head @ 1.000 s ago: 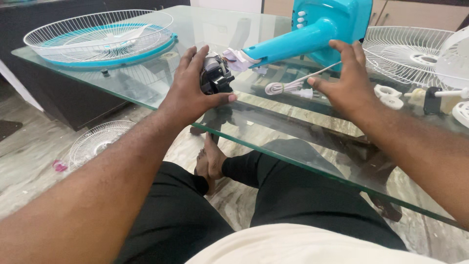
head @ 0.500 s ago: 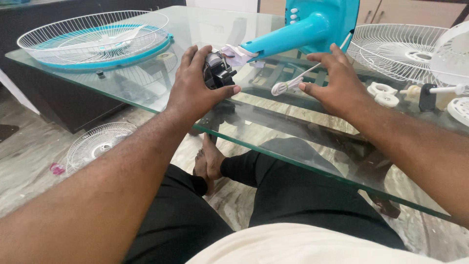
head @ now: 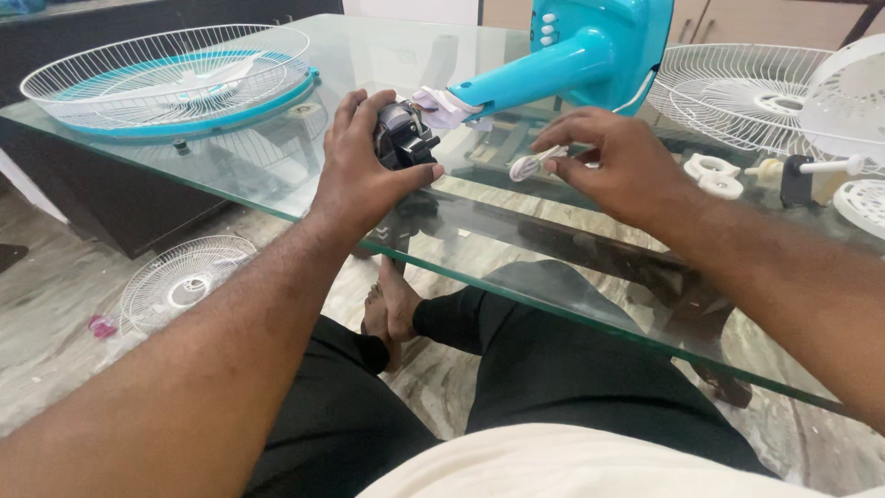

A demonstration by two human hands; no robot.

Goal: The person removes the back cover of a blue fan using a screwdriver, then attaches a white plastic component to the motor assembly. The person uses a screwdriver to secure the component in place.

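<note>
1. My left hand [head: 364,171] is wrapped round the fan motor [head: 401,138], with the fingers curled over its far side and the thumb pressed along the near edge. The motor sits at my fingertips on the glass table [head: 277,198], at the end of the blue fan stand [head: 553,69] that lies on its side beyond my knuckles.

2. My right hand [head: 622,171] pinches a small white screwdriver [head: 535,164] between thumb and forefinger, the other fingers bent loosely over it. Its handle end points toward my left hand, a short gap away from the motor.

3. I judge the step in hand to be work on the motor: one hand steadies it while the other brings the tool across.

4. The next move calls for the left grip to stay firm and the tip to line up with a screw on the motor. I cannot see which screw from here.

5. Against the frame a second ago, my right hand has closed from an open spread into this pinch and moved nearer the motor. My left hand holds the same grip.

6. Beyond my left hand lies a fan guard [head: 166,78]; past my right lie another guard [head: 737,92] and white knobs [head: 714,175].
</note>
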